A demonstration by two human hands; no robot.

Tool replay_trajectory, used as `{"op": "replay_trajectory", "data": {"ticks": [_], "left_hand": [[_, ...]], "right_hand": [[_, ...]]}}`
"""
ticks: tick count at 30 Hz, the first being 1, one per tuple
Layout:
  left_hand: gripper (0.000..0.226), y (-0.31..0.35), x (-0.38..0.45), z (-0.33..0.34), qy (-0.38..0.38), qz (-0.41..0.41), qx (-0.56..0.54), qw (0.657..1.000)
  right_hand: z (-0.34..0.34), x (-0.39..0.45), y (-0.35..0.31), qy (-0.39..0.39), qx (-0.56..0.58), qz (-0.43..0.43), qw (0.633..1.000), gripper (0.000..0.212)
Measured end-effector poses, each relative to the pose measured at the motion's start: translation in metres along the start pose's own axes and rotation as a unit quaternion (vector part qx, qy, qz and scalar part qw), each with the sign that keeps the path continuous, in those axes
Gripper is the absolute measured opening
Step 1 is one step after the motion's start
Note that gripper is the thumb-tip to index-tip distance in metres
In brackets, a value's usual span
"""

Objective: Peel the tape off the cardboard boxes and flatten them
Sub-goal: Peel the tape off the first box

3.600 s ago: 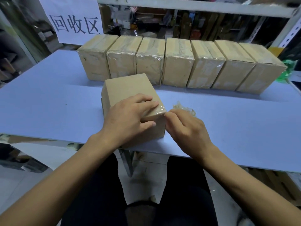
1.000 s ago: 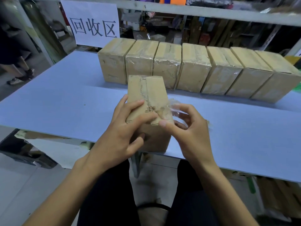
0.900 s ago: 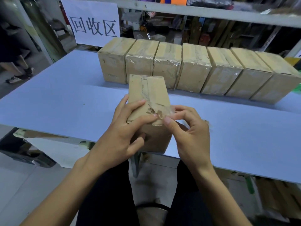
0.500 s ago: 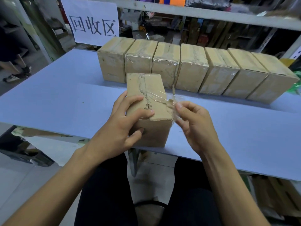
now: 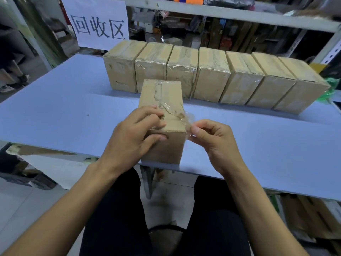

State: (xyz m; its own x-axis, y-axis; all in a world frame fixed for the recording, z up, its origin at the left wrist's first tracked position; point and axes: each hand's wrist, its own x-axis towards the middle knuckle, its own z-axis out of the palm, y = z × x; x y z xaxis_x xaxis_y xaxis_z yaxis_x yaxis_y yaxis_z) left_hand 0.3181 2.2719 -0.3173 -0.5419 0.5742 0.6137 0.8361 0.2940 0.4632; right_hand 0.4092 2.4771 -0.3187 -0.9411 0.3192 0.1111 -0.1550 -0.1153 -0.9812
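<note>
Sign reads 回收区; right hand pinches tape

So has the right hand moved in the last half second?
Yes. The right hand, pinching the tape, has pulled right and toward the table's near edge, away from the box top, which the left hand steadies.

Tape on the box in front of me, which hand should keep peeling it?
Right. The right hand already pinches the lifted clear tape beside the box, while the left hand braces the box's near corner.
</note>
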Motion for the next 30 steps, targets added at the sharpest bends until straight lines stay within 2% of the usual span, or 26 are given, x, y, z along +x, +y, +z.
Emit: {"op": "replay_trajectory", "data": {"ticks": [3, 5, 7, 9, 10, 12, 14, 18, 20, 22, 24, 26, 28, 30], "left_hand": [[0.025, -0.006, 0.005, -0.001, -0.008, 0.013, -0.005, 1.000], [0.024, -0.009, 0.007, -0.001, -0.020, 0.018, -0.023, 0.999], [0.026, -0.012, 0.009, -0.006, -0.030, 0.020, -0.036, 0.999], [0.033, -0.008, 0.010, -0.014, -0.032, 0.004, -0.025, 0.999], [0.040, -0.002, 0.011, -0.016, -0.027, -0.014, -0.006, 1.000], [0.061, 0.017, 0.013, -0.012, -0.001, -0.068, 0.064, 0.996], [0.071, 0.035, 0.015, 0.001, 0.034, -0.118, 0.139, 0.983], [0.057, 0.042, 0.019, 0.013, 0.073, -0.139, 0.176, 0.972], [0.053, 0.035, 0.018, 0.003, 0.058, -0.110, 0.149, 0.981], [0.052, 0.029, 0.012, -0.008, 0.006, -0.044, 0.116, 0.992], [0.051, 0.023, 0.010, -0.018, -0.050, 0.012, 0.084, 0.995], [0.049, 0.019, 0.014, -0.022, -0.082, 0.035, 0.069, 0.994], [0.052, 0.015, 0.018, -0.023, -0.084, 0.044, 0.057, 0.994], [0.051, 0.012, 0.018, -0.022, -0.081, 0.050, 0.039, 0.995]], "right_hand": [[0.002, 0.006, -0.004, 0.018, 0.095, 0.082, 0.992, 0.015], [0.007, 0.007, -0.002, 0.047, 0.175, 0.135, 0.974, 0.018], [0.012, 0.006, 0.000, 0.066, 0.224, 0.148, 0.961, 0.024], [0.014, 0.003, -0.001, 0.053, 0.230, 0.129, 0.963, 0.026], [0.014, 0.001, -0.002, 0.038, 0.196, 0.105, 0.974, 0.023], [0.014, -0.001, -0.003, 0.013, 0.040, 0.027, 0.999, 0.008], [0.015, 0.000, -0.001, 0.009, -0.093, -0.042, 0.995, 0.007], [0.011, 0.009, -0.007, 0.017, -0.154, -0.071, 0.985, 0.012], [0.000, 0.016, -0.014, 0.063, -0.160, -0.081, 0.982, 0.020], [-0.014, 0.026, -0.027, 0.111, -0.162, -0.095, 0.976, 0.023], [-0.018, 0.038, -0.041, 0.126, -0.193, -0.104, 0.968, 0.017], [-0.011, 0.044, -0.049, 0.134, -0.262, -0.128, 0.947, 0.013], [0.005, 0.043, -0.053, 0.123, -0.364, -0.181, 0.905, 0.025], [0.021, 0.040, -0.053, 0.055, -0.431, -0.212, 0.875, 0.032]]}}
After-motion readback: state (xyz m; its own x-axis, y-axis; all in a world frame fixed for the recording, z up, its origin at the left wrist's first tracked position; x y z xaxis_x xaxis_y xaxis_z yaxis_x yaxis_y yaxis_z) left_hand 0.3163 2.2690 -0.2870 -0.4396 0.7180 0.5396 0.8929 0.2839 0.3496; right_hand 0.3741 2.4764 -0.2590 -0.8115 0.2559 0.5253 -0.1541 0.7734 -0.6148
